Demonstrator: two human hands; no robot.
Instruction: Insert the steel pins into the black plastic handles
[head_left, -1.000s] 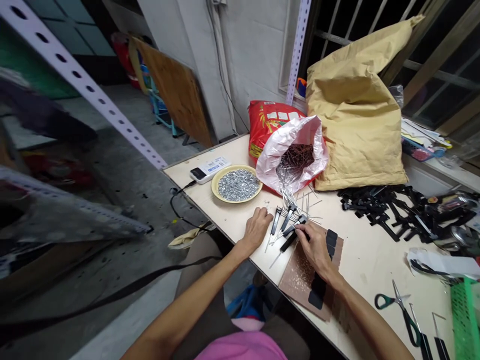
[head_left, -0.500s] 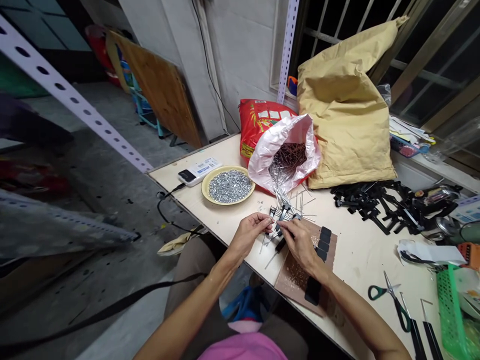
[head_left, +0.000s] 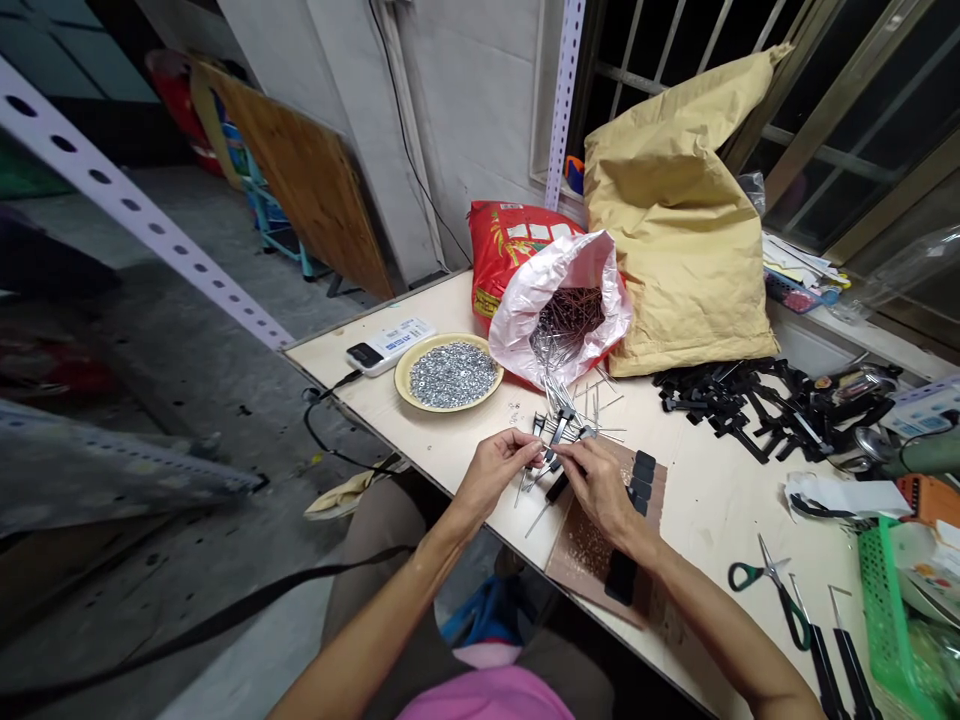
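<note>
My left hand [head_left: 501,468] and my right hand [head_left: 598,485] meet fingertip to fingertip over the table's near edge. Both are closed in a pinch, and the small item between the fingertips is too tiny to make out. Just beyond the fingers lie black clip-like parts [head_left: 559,428] with thin metal rods [head_left: 556,392] spread around them. A brown board [head_left: 577,560] with black rounded pads [head_left: 640,480] rests under my right hand and wrist. To the left, a yellow bowl [head_left: 403,385] holds many small silver metal pieces [head_left: 452,375].
A red sack with a white lining [head_left: 510,325] lies open, showing rods inside. Behind it stands a tan paper bag [head_left: 679,250]. Black plastic parts [head_left: 750,400] are heaped at right. Scissors [head_left: 780,590], hooked tools [head_left: 847,650] and a green basket [head_left: 885,610] lie nearer. A phone-like device [head_left: 365,355] sits left.
The whole view has shifted slightly, so things on the table appear a little further left. Both hands keep their pinch, with fingertips still together.
</note>
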